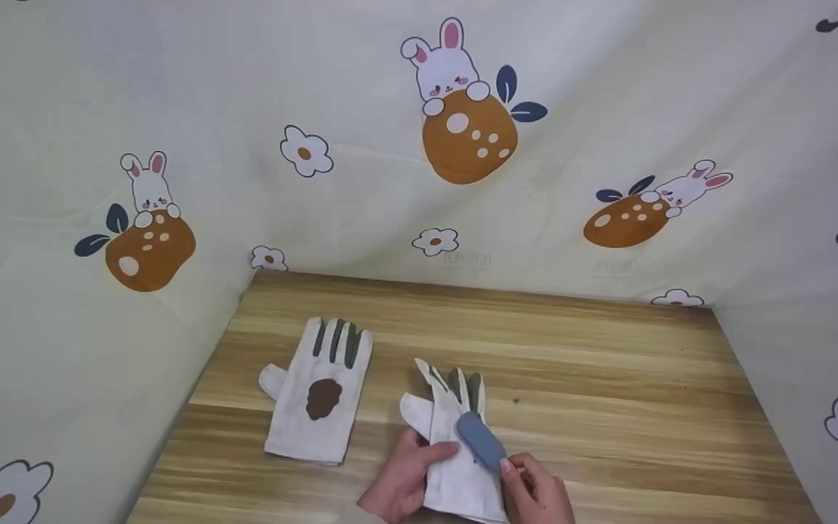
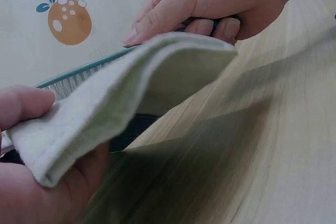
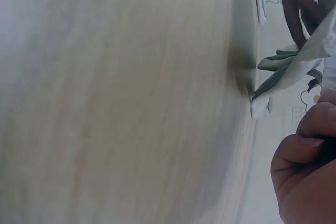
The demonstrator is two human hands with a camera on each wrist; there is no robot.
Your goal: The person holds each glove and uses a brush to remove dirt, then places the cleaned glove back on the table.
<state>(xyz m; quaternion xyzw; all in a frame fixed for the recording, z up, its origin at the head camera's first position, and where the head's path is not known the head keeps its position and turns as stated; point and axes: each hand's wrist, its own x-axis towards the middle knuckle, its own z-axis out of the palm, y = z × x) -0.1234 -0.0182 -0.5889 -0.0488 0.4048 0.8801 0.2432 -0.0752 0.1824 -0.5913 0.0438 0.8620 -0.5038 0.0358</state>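
Note:
A white work glove (image 1: 455, 466) with dark green strips on its fingers is lifted a little off the table. My left hand (image 1: 412, 469) pinches it near the thumb side, and its cuff gapes in the left wrist view. In my right hand (image 1: 535, 491) is a blue-grey brush (image 1: 480, 439), gripped by its handle end and held against the glove's face. Pale bristles (image 2: 73, 83) under the brush's teal edge meet the glove. Whatever part of the glove lies beneath the brush is hidden.
To the left, a second white glove (image 1: 310, 429) lies flat with a brown stain (image 1: 324, 399) on it. Both rest on a wood-grain table (image 1: 644, 407). A cream curtain (image 1: 361, 196) printed with rabbits and flowers encloses the back and sides.

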